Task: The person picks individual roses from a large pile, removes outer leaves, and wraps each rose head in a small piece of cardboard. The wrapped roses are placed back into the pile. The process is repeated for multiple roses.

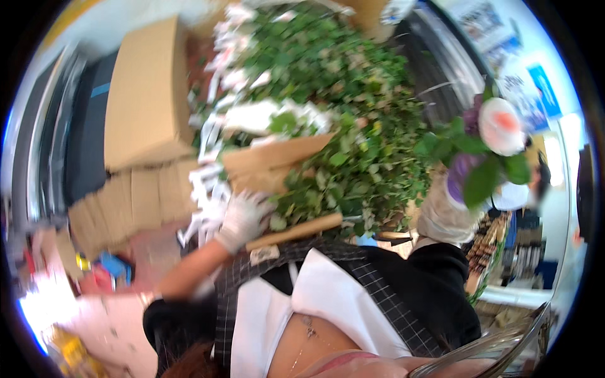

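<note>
My left hand (243, 219), in a whitish glove, lies over the near edge of a leafy pile with its fingers spread. It is beside a folded brown cardboard sheet (264, 163) and white-sleeved flower heads (212, 193). My right hand (446, 208), in a pale glove with purple at the fingers, is raised at the right. It grips a leafy flower stem (456, 134) whose bloom (501, 126) is white-wrapped with a pinkish-red centre. Between my hands spreads a large heap of green-leaved stems (331, 61). Motion blur hides fine detail.
A large cardboard box (142, 94) stands at the left, above a flattened cardboard piece (137, 203). A brown roll or edge (298, 231) runs close to my apron. Dark machinery (437, 61) stands at the far right. Another person (520, 189) is partly visible beyond my right hand.
</note>
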{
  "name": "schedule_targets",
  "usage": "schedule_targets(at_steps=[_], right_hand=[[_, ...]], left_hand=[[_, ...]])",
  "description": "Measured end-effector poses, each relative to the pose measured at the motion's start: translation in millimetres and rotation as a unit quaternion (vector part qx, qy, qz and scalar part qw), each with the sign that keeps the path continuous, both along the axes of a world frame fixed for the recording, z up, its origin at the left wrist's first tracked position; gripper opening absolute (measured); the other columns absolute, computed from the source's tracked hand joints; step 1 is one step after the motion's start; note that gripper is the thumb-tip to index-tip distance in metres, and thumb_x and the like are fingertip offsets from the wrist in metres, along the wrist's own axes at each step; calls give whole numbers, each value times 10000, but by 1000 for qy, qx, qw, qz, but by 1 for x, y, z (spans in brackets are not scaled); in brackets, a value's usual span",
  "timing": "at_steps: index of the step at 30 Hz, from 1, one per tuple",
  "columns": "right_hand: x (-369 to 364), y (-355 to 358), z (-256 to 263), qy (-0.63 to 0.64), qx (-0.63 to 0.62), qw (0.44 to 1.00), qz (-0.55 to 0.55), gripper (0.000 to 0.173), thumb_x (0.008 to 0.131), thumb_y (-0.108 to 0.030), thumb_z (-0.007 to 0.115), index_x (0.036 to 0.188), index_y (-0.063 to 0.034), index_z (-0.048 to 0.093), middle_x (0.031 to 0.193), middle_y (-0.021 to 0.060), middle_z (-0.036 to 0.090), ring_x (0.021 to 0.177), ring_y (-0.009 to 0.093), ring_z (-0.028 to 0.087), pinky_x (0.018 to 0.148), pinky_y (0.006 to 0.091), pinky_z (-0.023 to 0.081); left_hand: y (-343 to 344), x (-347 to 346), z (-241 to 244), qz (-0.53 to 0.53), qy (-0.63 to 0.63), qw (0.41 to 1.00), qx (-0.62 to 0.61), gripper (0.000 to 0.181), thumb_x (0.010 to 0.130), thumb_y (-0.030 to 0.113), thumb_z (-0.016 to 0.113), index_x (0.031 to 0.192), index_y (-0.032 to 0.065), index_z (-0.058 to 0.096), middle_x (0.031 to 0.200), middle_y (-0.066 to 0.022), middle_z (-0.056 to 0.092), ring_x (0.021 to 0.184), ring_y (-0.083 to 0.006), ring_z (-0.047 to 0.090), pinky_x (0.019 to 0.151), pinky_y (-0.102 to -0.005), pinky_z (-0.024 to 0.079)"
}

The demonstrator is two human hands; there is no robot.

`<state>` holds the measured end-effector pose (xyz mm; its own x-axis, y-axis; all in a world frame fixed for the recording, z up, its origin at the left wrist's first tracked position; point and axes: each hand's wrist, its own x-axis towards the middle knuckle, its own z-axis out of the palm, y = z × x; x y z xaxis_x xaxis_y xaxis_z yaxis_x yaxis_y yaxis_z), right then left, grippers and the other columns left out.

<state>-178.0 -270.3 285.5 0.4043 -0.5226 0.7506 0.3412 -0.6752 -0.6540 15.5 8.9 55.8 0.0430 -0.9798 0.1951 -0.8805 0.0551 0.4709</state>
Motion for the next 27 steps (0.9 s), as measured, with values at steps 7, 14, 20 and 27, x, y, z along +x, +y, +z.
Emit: schedule_targets(at_steps=[7,14,20,27], right_hand=[[72,84,-136,504,-192,828,153,439,753,-27,570,1161,-178,624,1033,61,598,881,277,611,736,410,499],[79,79,-245,538,-206,797,180,587,692,-59,609,1259,-206,568,1248,82,524,1117,339,524,916,434,472],[77,81,-255,495,-171,828,202,598,588,68,554,1159,-102,610,1191,115,566,1118,356,536,935,439,467],[84,83,-242,504,-154,822,216,559,584,83,541,1115,-70,625,1144,135,584,1082,354,556,920,442,466]], left_hand=[[7,2,-5,5,58,998,-25,210,808,279,630,944,122,665,1139,-63,606,1051,-299,553,849,-446,435],[12,24,-10,187,-2,979,-78,228,766,248,662,962,134,638,997,-58,595,927,-283,551,781,-432,440],[9,42,-23,188,0,982,1,141,766,235,649,886,161,656,875,-42,613,873,-281,571,758,-434,455],[91,98,-43,404,-30,911,78,176,782,220,661,918,110,680,873,-117,635,870,-351,587,762,-452,475]])
